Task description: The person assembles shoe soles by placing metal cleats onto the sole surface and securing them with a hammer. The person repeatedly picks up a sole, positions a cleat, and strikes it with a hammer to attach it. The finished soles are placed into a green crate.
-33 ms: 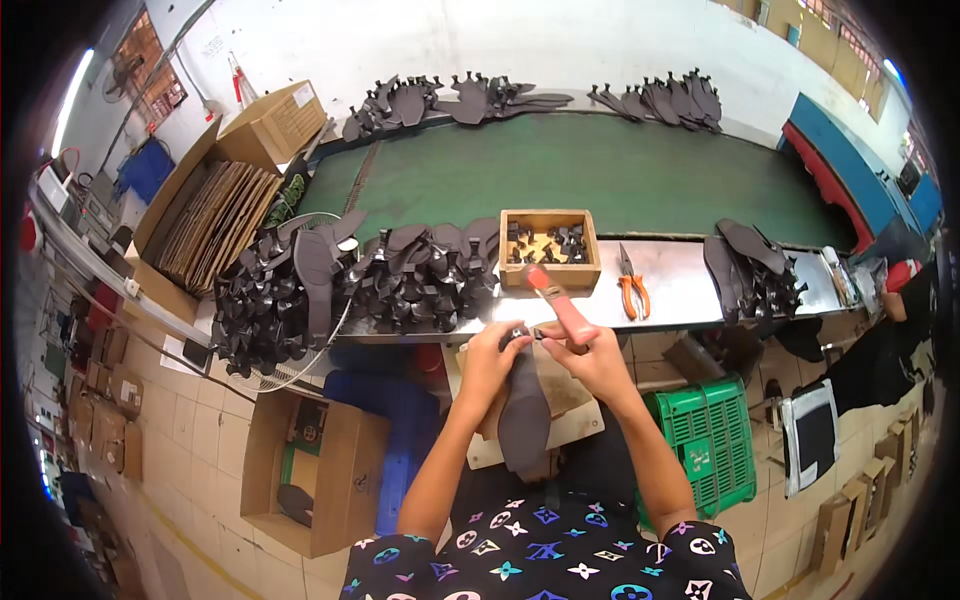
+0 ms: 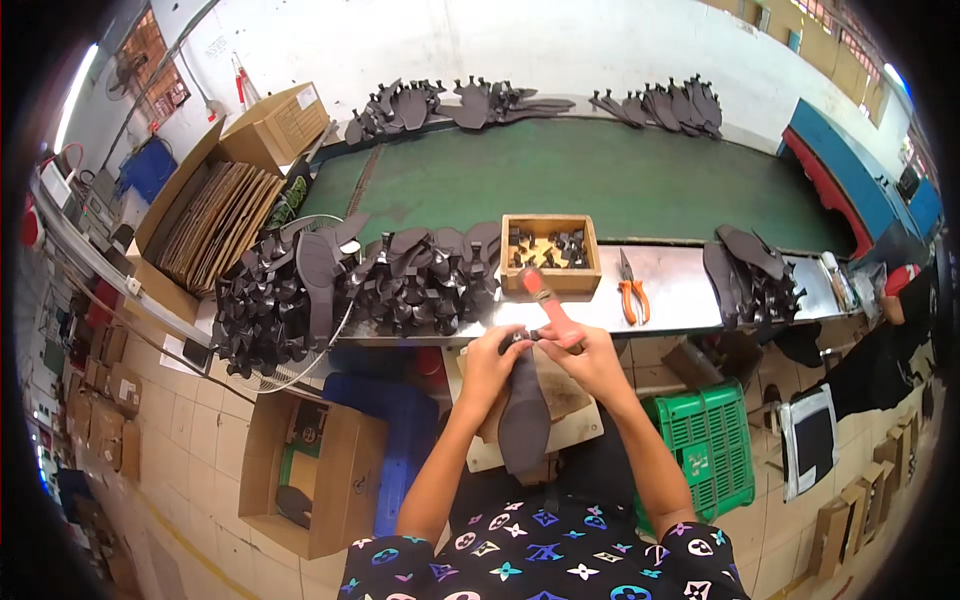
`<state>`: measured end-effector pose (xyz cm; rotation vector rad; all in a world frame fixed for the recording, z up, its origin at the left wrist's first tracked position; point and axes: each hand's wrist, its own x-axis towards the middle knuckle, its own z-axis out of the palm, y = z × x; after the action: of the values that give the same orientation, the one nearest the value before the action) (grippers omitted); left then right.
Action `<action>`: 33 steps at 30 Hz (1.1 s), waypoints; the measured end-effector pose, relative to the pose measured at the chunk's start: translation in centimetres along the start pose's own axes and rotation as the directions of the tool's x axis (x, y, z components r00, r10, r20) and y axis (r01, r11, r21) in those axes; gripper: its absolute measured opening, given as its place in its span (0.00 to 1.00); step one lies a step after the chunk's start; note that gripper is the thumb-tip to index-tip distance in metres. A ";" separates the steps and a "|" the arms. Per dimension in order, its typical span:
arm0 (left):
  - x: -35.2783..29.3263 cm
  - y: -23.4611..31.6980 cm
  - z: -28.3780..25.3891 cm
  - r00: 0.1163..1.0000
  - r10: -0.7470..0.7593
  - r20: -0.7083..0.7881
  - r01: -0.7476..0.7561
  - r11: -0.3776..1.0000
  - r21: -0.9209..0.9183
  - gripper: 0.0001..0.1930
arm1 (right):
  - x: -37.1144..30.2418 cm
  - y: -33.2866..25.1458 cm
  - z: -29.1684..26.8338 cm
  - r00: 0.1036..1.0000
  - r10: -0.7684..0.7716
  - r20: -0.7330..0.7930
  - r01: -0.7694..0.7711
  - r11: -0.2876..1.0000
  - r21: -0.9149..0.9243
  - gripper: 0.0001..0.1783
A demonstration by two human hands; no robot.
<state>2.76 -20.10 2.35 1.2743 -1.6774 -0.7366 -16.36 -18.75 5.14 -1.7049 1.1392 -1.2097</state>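
So I'm standing right by this workstation and both hands are bunched up together over a dark shoe sole. The left hand has its fingers curled in tight, pinching the top end of the sole where some small dark strap piece sits. The right hand is closed round a red-handled tool, fingers wrapped snug on the grip, and the handle sticks up and away from the knuckles toward the worktop. Can't really tell what the tool's tip is doing, it's buried between the two hands.

The sole hangs down from the fingers toward the person's lap, lying over a pale board underneath.

Just beyond the fingers on the metal worktop is a small wooden box with little dark bits in it. Off to the right of the right hand, a pair of orange-handled pliers lies flat, and further right a small stack of dark soles. Left of the left hand there's a big heap of dark strappy uppers piled along the worktop edge. Past all that runs a green conveyor belt. Down below the right forearm sits a green plastic crate, and below the left one an open cardboard box on the floor.
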 end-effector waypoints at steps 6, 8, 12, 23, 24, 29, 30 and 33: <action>-1.1 -1.6 0.4 0.992 -0.088 -0.095 0.078 0.991 -0.107 0.14 | 1.7 1.9 2.3 0.995 -0.011 0.098 0.016 0.998 -0.056 0.10; -1.7 -2.0 0.4 0.993 -0.059 -0.105 0.050 0.994 -0.094 0.14 | 1.3 0.9 2.5 0.992 -0.062 0.107 0.070 0.995 -0.074 0.10; -1.7 -1.1 -0.2 0.997 -0.063 -0.050 0.058 0.994 -0.092 0.14 | 1.1 0.5 1.7 0.974 -0.164 0.157 0.193 0.962 -0.194 0.12; -1.5 -0.8 -1.6 0.997 -0.054 0.055 0.064 0.978 -0.201 0.14 | 1.2 0.3 0.7 0.942 -0.189 0.278 0.285 0.889 -0.359 0.15; -1.4 -1.2 -1.2 0.998 -0.030 0.056 0.041 0.977 -0.210 0.14 | 1.2 0.8 0.3 0.937 -0.217 0.272 0.309 0.878 -0.365 0.15; -1.7 -1.4 -1.4 0.992 -0.088 0.087 0.112 0.933 -0.341 0.14 | -1.3 -4.5 -0.1 0.987 0.103 0.125 -0.083 0.984 -0.155 0.13; -1.7 -1.4 -1.2 0.991 -0.101 0.089 0.128 0.913 -0.387 0.14 | -2.1 -5.6 -0.2 0.997 0.045 0.069 -0.040 0.997 -0.072 0.14; -1.4 -1.6 -1.1 0.992 -0.085 0.098 0.114 0.928 -0.354 0.14 | -3.9 -8.0 -0.4 0.997 -0.073 0.006 0.072 0.966 -0.248 0.15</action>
<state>4.60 -19.18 1.06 1.0850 -1.4621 -1.1141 -15.42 -12.43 11.42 -1.9465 1.2846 -1.1520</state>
